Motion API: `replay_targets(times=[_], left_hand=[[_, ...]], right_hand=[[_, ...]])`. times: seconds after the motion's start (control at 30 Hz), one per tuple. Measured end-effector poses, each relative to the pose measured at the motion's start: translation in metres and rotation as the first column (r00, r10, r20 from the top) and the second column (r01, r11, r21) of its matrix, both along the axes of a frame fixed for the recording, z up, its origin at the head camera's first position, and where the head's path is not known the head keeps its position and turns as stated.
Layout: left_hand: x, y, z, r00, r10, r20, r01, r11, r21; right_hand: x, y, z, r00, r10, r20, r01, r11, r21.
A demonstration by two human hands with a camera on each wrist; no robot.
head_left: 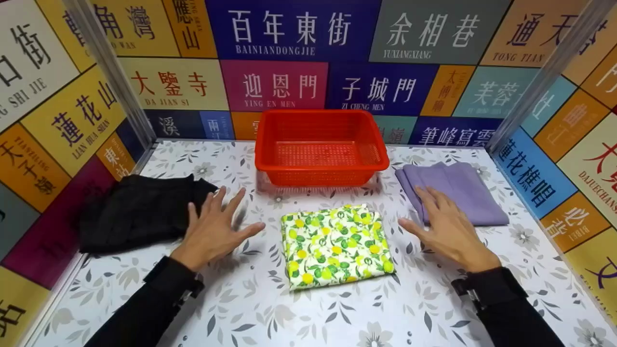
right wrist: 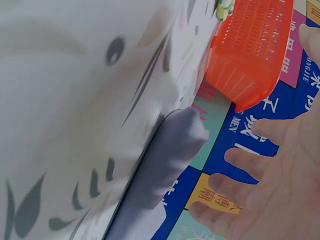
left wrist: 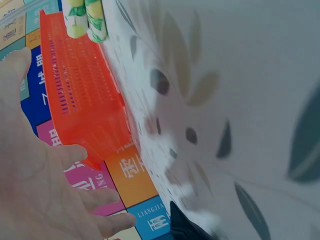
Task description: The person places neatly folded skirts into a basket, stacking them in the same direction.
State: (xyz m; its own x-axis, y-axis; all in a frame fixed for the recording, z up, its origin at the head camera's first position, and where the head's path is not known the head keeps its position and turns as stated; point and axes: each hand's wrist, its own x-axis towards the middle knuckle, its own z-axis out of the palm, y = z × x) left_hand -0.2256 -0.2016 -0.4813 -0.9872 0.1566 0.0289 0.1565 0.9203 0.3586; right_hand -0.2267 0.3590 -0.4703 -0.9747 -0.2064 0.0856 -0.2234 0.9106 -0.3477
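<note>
Printed wall panels [head_left: 274,36] box in the space on 3 sides, flat colour blocks (yellow, purple, pink, teal, etc.) w/ Chinese chars & romanised caps; 2 corner posts [head_left: 114,67], shiny & straight. Tabletop [head_left: 250,313] = smooth white w/ grey & beige leaf print.

Count: 1 basket [head_left: 320,177], 3 folded cloths, 2 hands. Basket is red plastic, rectangular, rounded corners, perforated base & sides, back ctr, upright.

Lemon-print cloth [head_left: 337,246]: white w/ yellow & green fruit/leaf pattern, folded to a flat near-square, mid-table, just in front of basket, b/w the hands. Black cloth [head_left: 130,214]: soft, rumpled bundle w/ uneven edges, left side. Purple cloth [head_left: 470,193]: plain, matte, folded in layers, right side.

L hand [head_left: 209,236]: fingers spread wide, holds nothing, by the black cloth's right edge. R hand [head_left: 446,229]: also spread wide, nothing held, beside the purple cloth, overlapping it in head view; wrist view shows palm apart from it. Both arms in black sleeves [head_left: 135,303], 1 strapped device [head_left: 188,293] per wrist.
</note>
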Motion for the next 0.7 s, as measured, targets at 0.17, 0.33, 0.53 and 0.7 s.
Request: replay_targets(times=[0.17, 0.33, 0.53, 0.7], left_hand=[[0.003, 0.008, 0.001, 1.0, -0.017, 0.003, 0.017, 1.0, 0.01], [0.008, 0.015, 0.0, 1.0, -0.018, -0.012, 0.019, 1.0, 0.019], [0.015, 0.028, -0.001, 0.999, -0.036, -0.009, 0.036, 0.998, 0.044], [0.02, 0.039, 0.002, 0.999, -0.037, 0.005, 0.036, 0.996, 0.076]], right_hand=[[0.001, -0.01, -0.002, 1.0, 0.001, -0.019, -0.001, 1.0, -0.017], [0.002, -0.017, -0.01, 0.998, 0.012, -0.063, -0.016, 0.998, -0.062], [0.004, -0.024, -0.009, 1.0, 0.019, -0.024, -0.02, 0.997, -0.073], [0.005, -0.03, -0.007, 1.0, 0.019, -0.012, -0.02, 0.997, -0.076]])
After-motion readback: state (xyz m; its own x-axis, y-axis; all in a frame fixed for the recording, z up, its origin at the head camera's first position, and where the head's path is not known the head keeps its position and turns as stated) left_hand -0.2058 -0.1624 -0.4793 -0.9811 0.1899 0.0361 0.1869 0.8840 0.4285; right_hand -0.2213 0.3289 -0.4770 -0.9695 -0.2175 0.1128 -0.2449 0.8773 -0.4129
